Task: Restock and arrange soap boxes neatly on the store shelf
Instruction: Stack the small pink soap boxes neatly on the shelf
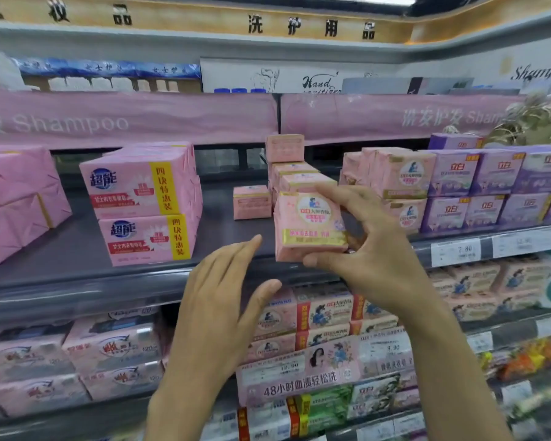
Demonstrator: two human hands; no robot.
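The restocking is judged to be partly done. A pink soap box (310, 227) is pinched by the right hand (372, 246), with the thumb under its lower edge and the fingers curled over its upper right corner. It is held in the air just in front of the shelf (77, 249) and is not yet set down. The left hand (217, 297) is held open with fingers straight, just below and left of the box; no contact is seen.

Behind the held box a small stack of like boxes (295, 178) is already placed, with a single box (252, 202) just beside it on the left. Bare shelf is seen around them, so more boxes appear to be needed and no front row is formed. Large pink multi-packs (143, 198) are stacked two high to the left, and purple boxes (490, 186) are ranked tidily to the right.

The held box is a squarish block with crisp edges, a matt pink face, a round printed emblem and a glossy gold band. The multi-packs are wrapped in creased wrapping. The shelf is smooth, dark grey and faintly reflective.
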